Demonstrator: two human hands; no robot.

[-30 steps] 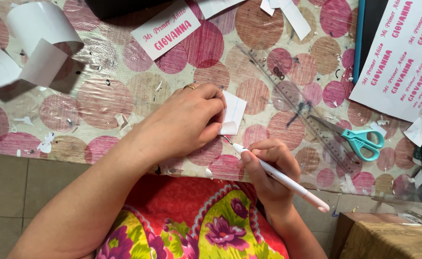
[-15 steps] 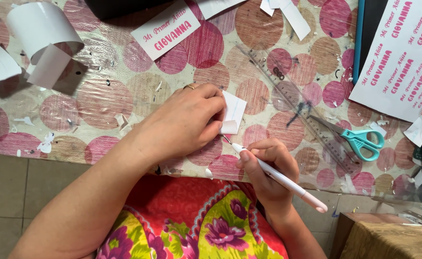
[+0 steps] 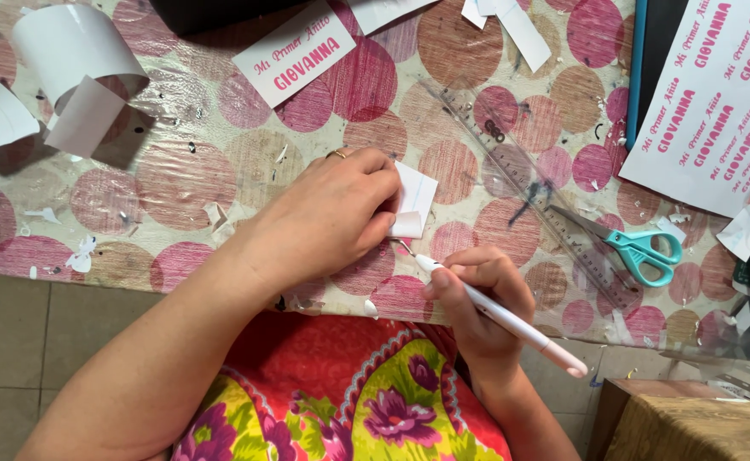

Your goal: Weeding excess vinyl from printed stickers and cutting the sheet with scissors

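Far left of the fingers: curled white paper strips on the dotted tablecloth, paper scraps scattered around. Left hand flat, fingers clenched down on a small white paper piece, pinning it. Just below those fingertips, right hand grasps a white craft knife pen-style, tip at the piece's lower edge. Cutting looks underway; the piece is not yet freed. Right of the fingers: clear ruler, teal scissors, uncut printed label sheet.

Dotted table: scissors, ruler, paper scraps
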